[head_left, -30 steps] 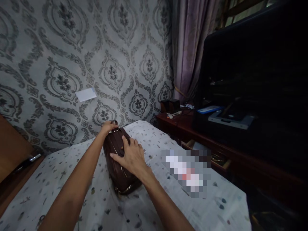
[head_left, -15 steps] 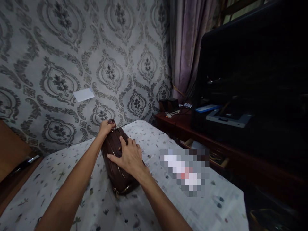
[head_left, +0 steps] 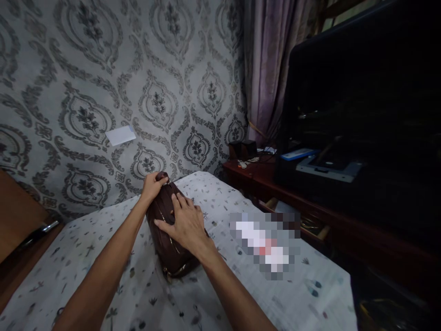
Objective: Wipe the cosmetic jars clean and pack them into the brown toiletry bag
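Observation:
A dark brown bag (head_left: 165,236) with gold zippers lies on a white patterned sheet (head_left: 144,299). At its far end my left hand (head_left: 152,185) has its fingers wrapped round a small brown strap or handle (head_left: 161,175). My right hand (head_left: 187,223) lies flat on top of the bag, with thumb and fingers spread and nothing gripped. The bag's right side is partly hidden under my right hand and wrist.
A blurred-out object (head_left: 262,246) lies on the sheet to the right. Beyond it are a dark red desk (head_left: 248,177) with an open drawer (head_left: 313,227), and a large black screen-like panel (head_left: 361,92). A brown board (head_left: 20,211) stands at left.
My left hand and the strap have shifted very slightly to the right. My right hand stays spread on the bag.

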`<move>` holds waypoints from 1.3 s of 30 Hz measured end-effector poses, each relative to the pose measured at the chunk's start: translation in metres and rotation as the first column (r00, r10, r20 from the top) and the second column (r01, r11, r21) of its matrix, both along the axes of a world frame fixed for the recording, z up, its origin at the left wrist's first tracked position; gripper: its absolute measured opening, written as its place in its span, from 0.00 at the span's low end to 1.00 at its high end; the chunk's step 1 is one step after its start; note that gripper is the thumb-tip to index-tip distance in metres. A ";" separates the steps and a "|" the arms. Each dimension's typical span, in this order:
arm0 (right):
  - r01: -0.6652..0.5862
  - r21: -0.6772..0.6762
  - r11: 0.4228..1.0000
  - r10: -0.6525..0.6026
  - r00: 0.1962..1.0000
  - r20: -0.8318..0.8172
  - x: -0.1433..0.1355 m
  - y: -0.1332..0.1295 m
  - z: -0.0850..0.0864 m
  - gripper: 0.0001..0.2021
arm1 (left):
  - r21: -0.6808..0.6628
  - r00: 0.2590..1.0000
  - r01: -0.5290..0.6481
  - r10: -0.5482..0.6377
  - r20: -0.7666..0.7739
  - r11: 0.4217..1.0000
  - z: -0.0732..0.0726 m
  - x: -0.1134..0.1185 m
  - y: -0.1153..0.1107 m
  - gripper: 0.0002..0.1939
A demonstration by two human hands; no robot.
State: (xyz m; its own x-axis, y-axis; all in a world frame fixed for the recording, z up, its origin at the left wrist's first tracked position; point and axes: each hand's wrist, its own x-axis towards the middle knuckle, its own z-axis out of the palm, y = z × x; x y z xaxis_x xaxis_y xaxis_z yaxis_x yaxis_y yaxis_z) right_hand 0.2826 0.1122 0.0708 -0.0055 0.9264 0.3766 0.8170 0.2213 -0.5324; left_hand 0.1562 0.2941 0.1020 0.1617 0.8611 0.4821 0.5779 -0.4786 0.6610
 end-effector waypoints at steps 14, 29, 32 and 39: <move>0.047 -0.025 0.999 -0.050 0.985 -0.163 0.008 -0.001 0.005 0.39 | -0.023 0.994 0.055 -0.057 -0.098 0.998 -0.002 0.005 -0.021 0.10; 0.070 -0.023 0.997 -0.073 0.973 -0.217 0.017 0.002 0.005 0.27 | -0.135 0.965 0.259 -0.251 0.078 0.956 -0.010 0.005 -0.026 0.17; 0.074 0.002 0.997 -0.073 0.980 -0.184 0.014 0.005 0.001 0.27 | -0.155 0.962 0.259 -0.241 0.129 0.953 -0.009 0.006 -0.029 0.18; 0.100 0.009 0.995 -0.098 0.988 -0.117 0.012 0.003 0.000 0.26 | -0.151 0.964 0.146 -0.107 0.242 0.978 -0.005 0.005 -0.023 0.17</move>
